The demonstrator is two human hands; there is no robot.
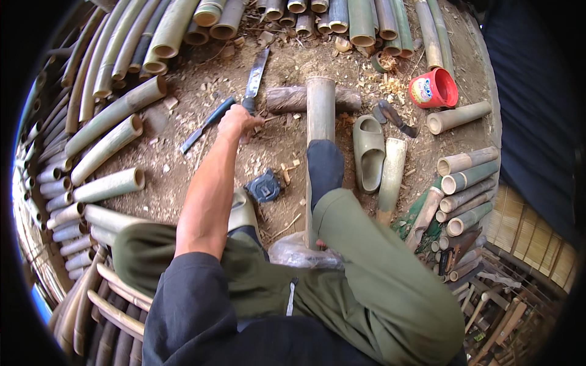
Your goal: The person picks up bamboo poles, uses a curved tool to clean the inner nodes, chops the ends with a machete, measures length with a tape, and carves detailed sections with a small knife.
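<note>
My left hand (pixel 238 123) reaches forward over the dirt floor, its fingers closed around the dark handle of a machete (pixel 256 73). The broad blade points away from me. Beside the hand lies a blue-handled blade tool (pixel 209 125). In front of me a bamboo length (pixel 321 110) rests across a short log (pixel 285 99), its far end raised. My dark-socked foot (pixel 325 165) presses on this bamboo. Of my right hand (pixel 320 244) only a bit of finger shows at the bamboo's near end, under my leg; the remainder is hidden.
A blue tape measure (pixel 264 186), an olive clog (pixel 369 154), a split bamboo piece (pixel 392 177) and a hooked knife (pixel 398 118) lie around. A red bucket (pixel 434 88) stands at right. Stacked bamboo (pixel 467 183) lines the right; more bamboo (pixel 116 149) lies left.
</note>
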